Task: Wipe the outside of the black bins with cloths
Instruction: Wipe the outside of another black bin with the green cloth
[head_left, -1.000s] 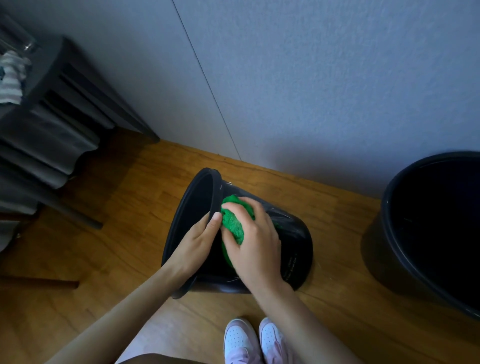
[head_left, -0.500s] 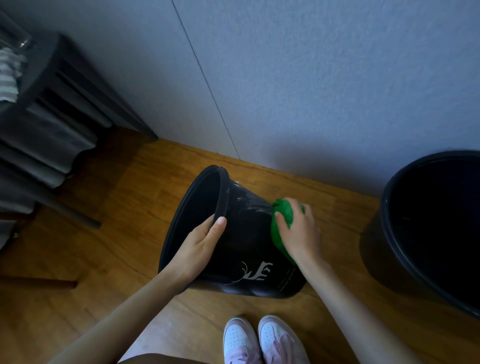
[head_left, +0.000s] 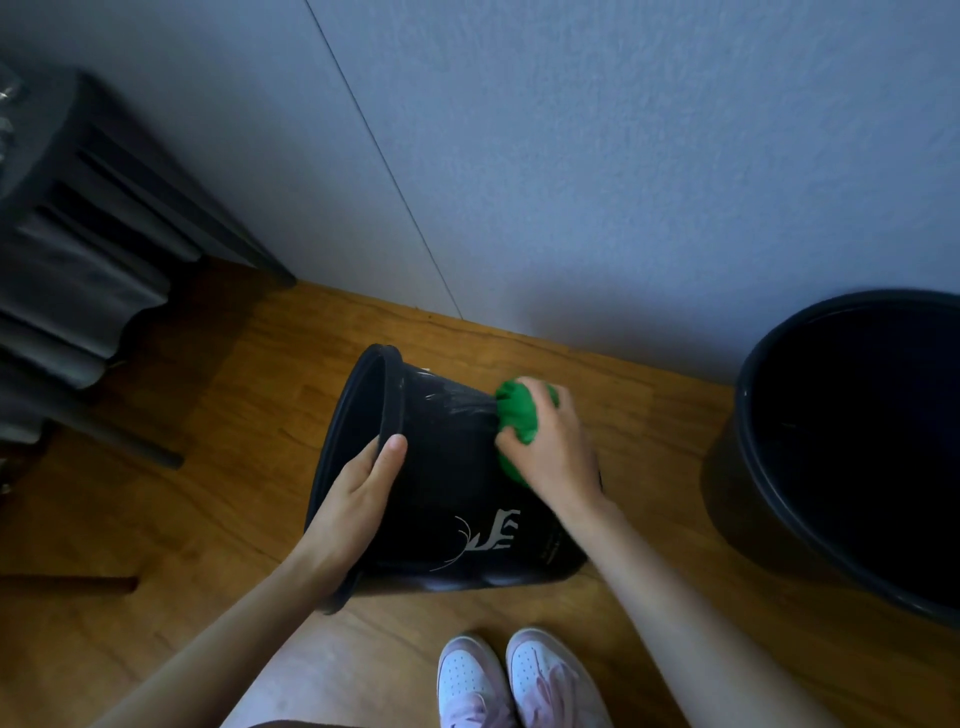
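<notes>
A small black bin (head_left: 447, 499) with a pale deer print lies tilted on the wooden floor, its open mouth facing left. My left hand (head_left: 358, 499) grips its rim, thumb on the outside wall and fingers hidden inside. My right hand (head_left: 556, 452) holds a bunched green cloth (head_left: 517, 421) and presses it against the bin's upper right side, near its base. A second, larger black bin (head_left: 753, 467) stands upright at the right edge, partly out of frame.
A grey wall (head_left: 571, 182) runs close behind both bins. A dark rack with grey folded fabric (head_left: 78, 291) stands at the left, one leg reaching across the floor. My white shoes (head_left: 519, 680) are just below the small bin.
My right hand slid the green cloth from near the rim across the bin's side toward its base, uncovering the deer print. My left hand kept its grip on the rim.
</notes>
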